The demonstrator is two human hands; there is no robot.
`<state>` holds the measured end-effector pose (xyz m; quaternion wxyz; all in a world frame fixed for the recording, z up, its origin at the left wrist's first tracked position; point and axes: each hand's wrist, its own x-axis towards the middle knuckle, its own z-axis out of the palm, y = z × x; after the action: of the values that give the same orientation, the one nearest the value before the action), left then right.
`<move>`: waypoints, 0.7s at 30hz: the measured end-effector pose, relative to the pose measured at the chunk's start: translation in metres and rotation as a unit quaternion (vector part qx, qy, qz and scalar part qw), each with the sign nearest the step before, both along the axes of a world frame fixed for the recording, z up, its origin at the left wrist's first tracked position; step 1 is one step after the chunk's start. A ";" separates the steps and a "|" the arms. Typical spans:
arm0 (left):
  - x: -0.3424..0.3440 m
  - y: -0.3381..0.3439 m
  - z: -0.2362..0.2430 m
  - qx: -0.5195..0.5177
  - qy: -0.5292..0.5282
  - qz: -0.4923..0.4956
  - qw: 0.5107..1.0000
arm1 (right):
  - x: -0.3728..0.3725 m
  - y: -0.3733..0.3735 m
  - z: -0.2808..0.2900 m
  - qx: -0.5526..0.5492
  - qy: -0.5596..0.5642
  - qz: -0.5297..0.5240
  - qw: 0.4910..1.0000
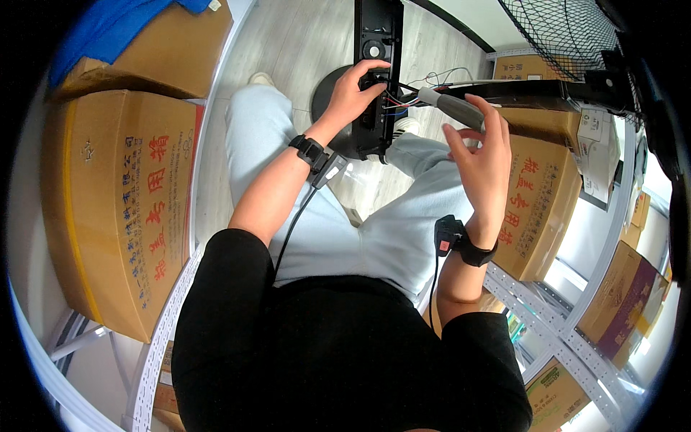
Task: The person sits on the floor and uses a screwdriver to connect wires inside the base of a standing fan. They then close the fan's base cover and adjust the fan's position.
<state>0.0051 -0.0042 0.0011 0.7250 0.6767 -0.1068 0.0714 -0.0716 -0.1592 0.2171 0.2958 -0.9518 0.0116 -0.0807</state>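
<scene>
A long, narrow black housing (378,36) stands open-faced in front of my knees, with a round white-ringed part on it and thin coloured wires (397,103) coming out of its side. My left hand (353,95) rests on the housing, thumb and fingers curled at its edge; whether they pinch something small is hidden. A grey-handled screwdriver (461,109) lies against the fingers of my right hand (486,155), its shaft slanting toward the wires and the housing. Behind the housing is a round black base (327,101).
Cardboard boxes (115,209) on a shelf stand close at my left. More boxes (533,205) fill the metal rack at my right. A black arm (518,92) and a mesh guard (558,32) reach in at the upper right. Blue cloth (108,39) lies atop a left box.
</scene>
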 end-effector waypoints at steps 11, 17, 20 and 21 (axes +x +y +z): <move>0.000 0.003 0.002 -0.033 0.011 -0.007 0.999 | 0.006 0.001 -0.006 0.011 -0.012 -0.001 1.000; 0.000 0.001 -0.001 -0.032 0.016 -0.015 0.999 | 0.011 0.002 -0.006 -0.051 0.044 -0.060 0.996; 0.000 0.001 0.005 -0.031 0.018 -0.017 0.999 | 0.016 -0.002 -0.009 -0.109 0.010 -0.078 0.991; -0.001 0.002 0.004 -0.026 0.020 -0.015 0.999 | 0.013 -0.002 -0.010 -0.123 -0.050 -0.036 0.991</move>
<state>0.0043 -0.0018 0.0055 0.7455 0.6570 -0.1005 0.0498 -0.0587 -0.1609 0.2072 0.1738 -0.9747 0.0211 -0.1393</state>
